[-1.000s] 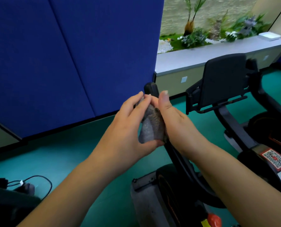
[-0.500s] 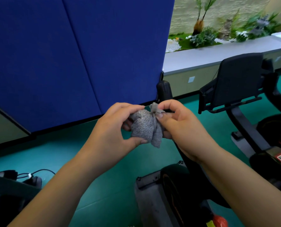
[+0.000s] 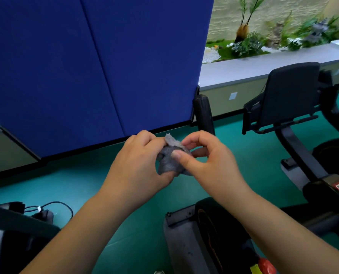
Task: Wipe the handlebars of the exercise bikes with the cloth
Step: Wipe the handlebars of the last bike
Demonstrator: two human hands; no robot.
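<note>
A small grey cloth (image 3: 167,159) is bunched up between both hands at the centre of the view. My left hand (image 3: 139,165) grips its left side with curled fingers and thumb. My right hand (image 3: 206,165) pinches its right side, thumb lying on the cloth. Just behind the hands a black handlebar grip (image 3: 203,113) of the near exercise bike stands upright, apart from the cloth. The bar below the grip is hidden by my right hand.
The near bike's black body (image 3: 210,240) sits below my right arm. A second bike with a black console holder (image 3: 291,97) stands at right. A blue partition (image 3: 97,66) rises at left, a grey ledge (image 3: 263,66) with plants behind. Cables (image 3: 46,210) lie on the green floor.
The cloth has come off the handlebar grip and down into both hands, which now work it between their fingers. The view has shifted, so the grip shows higher and uncovered.
</note>
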